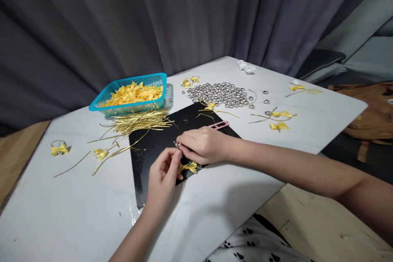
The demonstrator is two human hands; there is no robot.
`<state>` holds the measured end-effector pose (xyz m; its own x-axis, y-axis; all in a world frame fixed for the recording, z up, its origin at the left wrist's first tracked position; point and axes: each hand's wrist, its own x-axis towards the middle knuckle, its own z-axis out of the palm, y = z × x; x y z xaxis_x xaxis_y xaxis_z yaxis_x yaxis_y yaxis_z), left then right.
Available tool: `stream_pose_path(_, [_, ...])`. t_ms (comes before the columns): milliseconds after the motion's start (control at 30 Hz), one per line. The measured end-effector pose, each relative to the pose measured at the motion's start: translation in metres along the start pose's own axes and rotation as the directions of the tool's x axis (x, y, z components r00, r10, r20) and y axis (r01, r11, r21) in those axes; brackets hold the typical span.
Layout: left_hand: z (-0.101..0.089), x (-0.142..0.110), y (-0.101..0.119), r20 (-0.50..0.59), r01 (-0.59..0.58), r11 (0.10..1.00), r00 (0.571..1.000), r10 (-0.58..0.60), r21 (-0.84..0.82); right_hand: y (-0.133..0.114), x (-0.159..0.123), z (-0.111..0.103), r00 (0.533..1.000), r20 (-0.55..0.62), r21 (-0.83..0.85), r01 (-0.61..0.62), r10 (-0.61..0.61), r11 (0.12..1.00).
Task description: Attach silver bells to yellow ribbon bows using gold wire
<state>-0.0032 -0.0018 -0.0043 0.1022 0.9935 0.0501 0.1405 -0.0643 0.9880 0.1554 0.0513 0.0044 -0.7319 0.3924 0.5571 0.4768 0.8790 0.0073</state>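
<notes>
Over a black mat (147, 172), both hands meet at a small silver bell (177, 144). My left hand (164, 170) is closed, thumb and forefinger pinched just below the bell. My right hand (204, 144) comes from the right, its fingers pressed together against the bell's other side. A thin wire rises from the fingertips. Right beneath the hands is a yellow ribbon bow (190, 167), partly covered by the fingers; whether it is joined to the bell cannot be made out. Beyond my right hand lies a pink-handled tool (221, 124), its other end hidden.
A blue basket (129, 107) holds yellow bows, with a bundle of gold twist ties (139, 121) before it. Silver bells (219, 94) are heaped behind the mat. Bows with ties lie at the left (100, 154) and right (280, 125). Crumpled white tissue (246, 66) sits near the back edge.
</notes>
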Motion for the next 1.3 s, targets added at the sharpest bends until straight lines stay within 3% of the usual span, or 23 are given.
stream_pose_path(100, [-0.001,-0.001,0.000,0.003,0.002,1.000,1.000,-0.002,0.005,-0.001,0.000,-0.001,1.000,-0.005,0.009,0.000,0.000,1.000])
stream_pose_path(267, [-0.003,0.000,-0.002,-0.012,0.028,0.999,1.000,-0.029,-0.022,0.001,-0.001,0.004,0.992,-0.106,0.186,-0.047,0.067,0.981])
stream_pose_path(367, [-0.003,-0.001,-0.003,-0.031,0.028,0.999,0.999,-0.029,-0.024,0.002,-0.002,0.005,0.986,-0.156,0.157,-0.030,0.054,0.987])
stream_pose_path(567, [-0.001,-0.004,0.002,-0.047,-0.040,0.997,0.998,0.043,0.059,0.000,-0.002,0.001,0.997,-0.072,0.011,-0.009,0.010,1.000])
stream_pose_path(1033, [-0.001,-0.004,0.002,0.016,-0.017,0.997,1.000,0.015,0.075,0.000,0.001,-0.006,0.999,0.020,0.101,-0.033,0.031,0.994])
stream_pose_path(1167, [-0.003,-0.003,0.000,0.002,0.038,0.999,0.999,-0.038,0.007,0.002,0.001,-0.003,0.995,0.026,0.298,-0.098,0.094,0.950])
stream_pose_path(1300, [-0.004,-0.001,0.000,-0.024,0.070,0.995,0.997,-0.072,-0.069,0.001,0.002,0.000,0.972,0.063,0.575,-0.221,0.227,0.788])
